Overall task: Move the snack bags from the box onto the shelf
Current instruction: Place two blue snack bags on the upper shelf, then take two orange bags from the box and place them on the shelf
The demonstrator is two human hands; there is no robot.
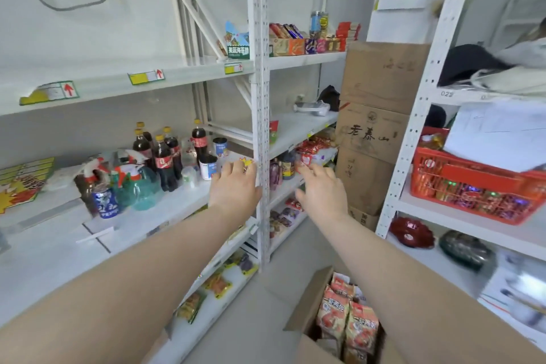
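Observation:
An open cardboard box (307,301) stands on the floor at the bottom, holding several orange-red snack bags (360,331) upright. Both my arms reach out over it towards the white shelf rack (261,97). My left hand (233,186) is by the rack's upright post with its fingers stretched forward, next to a small red-yellow tag; it holds nothing I can see. My right hand (322,189) is spread in the right bay, its fingertips at a red packet (307,160) on the shelf edge. More red snack bags (314,147) lie on that shelf.
Cola bottles (165,156), cups and a blue can (103,201) crowd the left bay. Stacked brown cartons (375,127) fill the corner. A second rack on the right carries a red basket (472,186). Packets lie on the lower shelves (218,284).

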